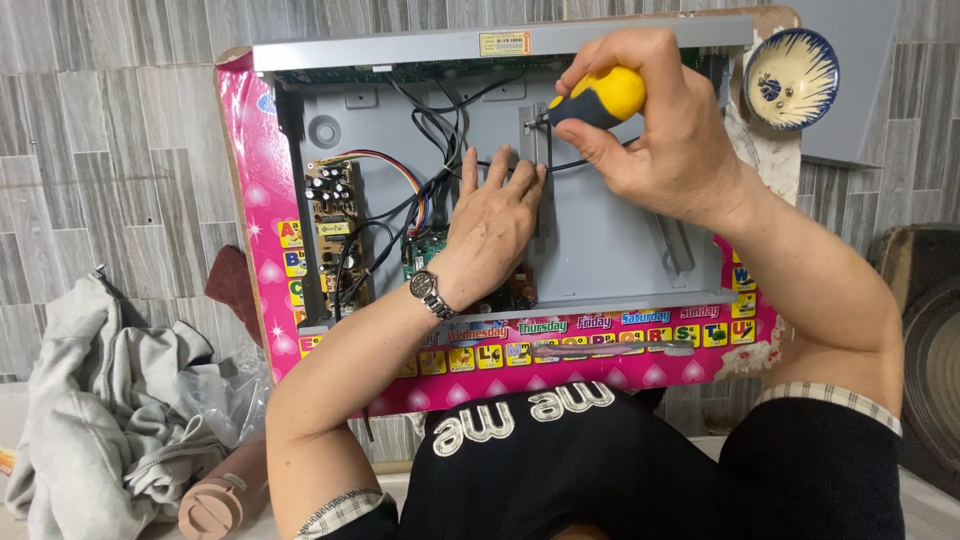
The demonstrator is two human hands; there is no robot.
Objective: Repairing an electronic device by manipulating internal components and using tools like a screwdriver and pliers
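Observation:
An opened grey metal device case (610, 240) lies on a pink board (250, 190). Inside at the left are a circuit board (332, 215) and a bundle of black and coloured wires (425, 180). My right hand (660, 130) grips a screwdriver with a yellow and black handle (600, 98), its tip at a grey metal bracket (535, 120) near the case's back. My left hand (495, 215), a watch on its wrist, lies flat with its fingers spread on the bracket and wires below the tip.
A small blue and white bowl (792, 78) with screws sits at the back right. A grey garment (90, 410) and a pinkish bottle (222, 495) lie at the left on the tiled floor. A dark round object (935, 370) is at the right edge.

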